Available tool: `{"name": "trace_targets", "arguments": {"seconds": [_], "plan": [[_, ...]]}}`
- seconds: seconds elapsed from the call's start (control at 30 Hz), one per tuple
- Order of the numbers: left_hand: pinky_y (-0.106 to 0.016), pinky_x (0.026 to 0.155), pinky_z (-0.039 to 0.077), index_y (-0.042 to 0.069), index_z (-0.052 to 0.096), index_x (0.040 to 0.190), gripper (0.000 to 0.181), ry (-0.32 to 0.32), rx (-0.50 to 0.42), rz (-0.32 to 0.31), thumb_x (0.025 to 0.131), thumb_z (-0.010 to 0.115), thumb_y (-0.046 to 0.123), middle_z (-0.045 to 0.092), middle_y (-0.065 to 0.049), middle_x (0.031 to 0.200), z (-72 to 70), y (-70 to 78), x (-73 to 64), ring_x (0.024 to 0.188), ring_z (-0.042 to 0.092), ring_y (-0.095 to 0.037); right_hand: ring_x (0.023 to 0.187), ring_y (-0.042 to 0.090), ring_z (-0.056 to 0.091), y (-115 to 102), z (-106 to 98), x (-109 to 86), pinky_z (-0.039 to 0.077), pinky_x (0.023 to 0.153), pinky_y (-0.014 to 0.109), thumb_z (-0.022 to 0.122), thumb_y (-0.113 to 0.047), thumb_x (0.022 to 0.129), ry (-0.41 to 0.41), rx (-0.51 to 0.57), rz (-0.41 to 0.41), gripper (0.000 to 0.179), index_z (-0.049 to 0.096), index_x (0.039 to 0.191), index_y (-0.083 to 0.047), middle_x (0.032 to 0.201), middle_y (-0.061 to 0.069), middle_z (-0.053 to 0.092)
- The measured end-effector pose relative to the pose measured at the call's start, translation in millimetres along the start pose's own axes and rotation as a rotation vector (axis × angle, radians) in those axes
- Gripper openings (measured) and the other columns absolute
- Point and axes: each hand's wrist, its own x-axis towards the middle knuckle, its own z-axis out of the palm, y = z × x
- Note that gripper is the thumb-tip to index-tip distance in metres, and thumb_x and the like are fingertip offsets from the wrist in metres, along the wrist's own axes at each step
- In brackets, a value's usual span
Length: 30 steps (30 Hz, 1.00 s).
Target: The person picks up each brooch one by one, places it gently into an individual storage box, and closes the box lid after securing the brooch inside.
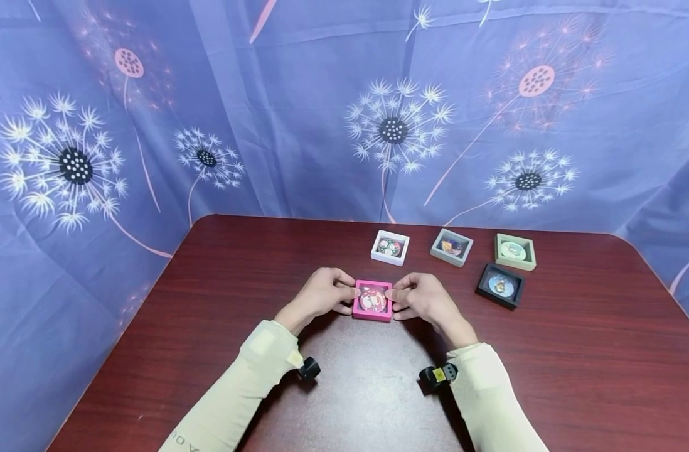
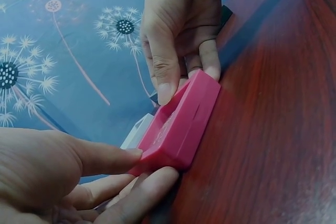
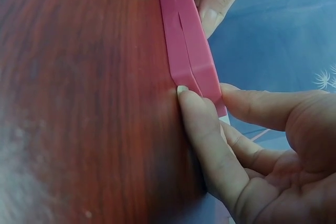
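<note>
Both hands meet at a pink square display frame (image 1: 373, 301), which has a round red-and-white picture piece behind its clear front. My left hand (image 1: 322, 293) pinches its left side, thumb on the front rim and fingers along the side. On the opposite side my right hand (image 1: 426, 299) grips it the same way. The left wrist view shows the pink frame (image 2: 191, 119) between the two hands, close over the table. A thin seam runs along its edge in the right wrist view, where the right thumb and fingers pinch one corner of the frame (image 3: 189, 40).
Behind the hands stand a white frame (image 1: 389, 248), a grey frame (image 1: 451, 247) and a green frame (image 1: 515, 251). A black frame (image 1: 499, 286) lies right of the right hand. A blue dandelion-print cloth (image 1: 299, 113) hangs behind the dark red wooden table (image 1: 576, 351).
</note>
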Motion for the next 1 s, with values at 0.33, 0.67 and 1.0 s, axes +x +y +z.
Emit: {"name": "trace_targets", "arguments": {"seconds": [0.33, 0.67, 1.0], "plan": [[-0.035, 0.066, 0.066, -0.014, 0.065, 0.121, 0.026, 0.018, -0.011, 0.033, 0.097, 0.071, -0.004, 0.071, -0.019, 0.098, 14.0, -4.3, 2.0, 0.069, 0.075, -0.023, 0.070, 0.020, 0.071, 0, -10, -2.4, 0.066, 0.068, 0.038, 0.068, 0.001, 0.102, 0.024, -0.061, 0.010, 0.021, 0.061, 0.117, 0.014, 0.094, 0.020, 0.066], [-0.034, 0.064, 0.066, -0.013, 0.066, 0.120, 0.025, 0.033, -0.038, 0.047, 0.099, 0.072, -0.003, 0.071, -0.018, 0.097, 36.9, 1.5, 11.4, 0.068, 0.075, -0.024, 0.073, 0.021, 0.072, 0, -33, -3.2, 0.066, 0.070, 0.039, 0.067, -0.001, 0.103, 0.031, -0.095, 0.039, 0.024, 0.061, 0.121, 0.013, 0.095, 0.017, 0.067], [-0.033, 0.063, 0.065, -0.011, 0.067, 0.119, 0.023, 0.040, -0.070, 0.046, 0.099, 0.074, -0.001, 0.071, -0.016, 0.095, 64.7, 11.5, 24.7, 0.071, 0.076, -0.028, 0.078, 0.022, 0.074, 1, -60, -4.5, 0.067, 0.071, 0.041, 0.065, -0.003, 0.105, 0.076, -0.201, 0.045, 0.022, 0.062, 0.120, 0.013, 0.098, 0.019, 0.068]]}}
